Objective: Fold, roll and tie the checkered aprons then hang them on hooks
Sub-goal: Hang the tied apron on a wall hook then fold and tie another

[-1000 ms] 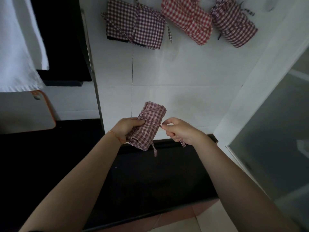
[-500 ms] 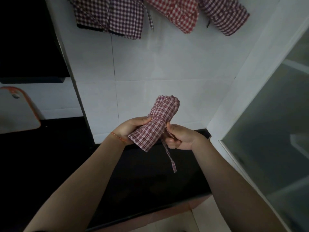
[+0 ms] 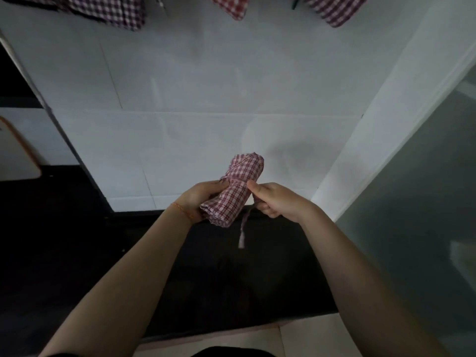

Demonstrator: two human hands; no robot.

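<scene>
- Head view: rolled red-and-white checkered cloth apron held mid-air, just in front of white tiled wall, above dark countertop. Roll tilted, top end toward wall.
- Left hand wraps around roll's lower half, fingers curled on it, thumb across the front near the strap band.
- Right hand just right of roll, fingers clenched on thin checkered tie strap; thumb tip touches the roll's side. Loose strap end hangs below the roll, blurred.
- Strap already looks wound once around roll's middle; whether a knot exists – can't tell.
- Step, as I judge it: tying off the roll. To do it well: keep left grip firm so layers don't spring open, pull strap snug w/ right hand, tuck or knot close against the band, leave enough tail/loop for hanging.
- Risk: slack strap = roll loosens once hung.
- Up the wall from the roll, at frame top: purple checkered bundle, red checkered bundle, maroon checkered bundle, prob. finished ones; hooks not visible.
- Far left of roll: white cutting board w/ orange rim leaning by the counter.
</scene>
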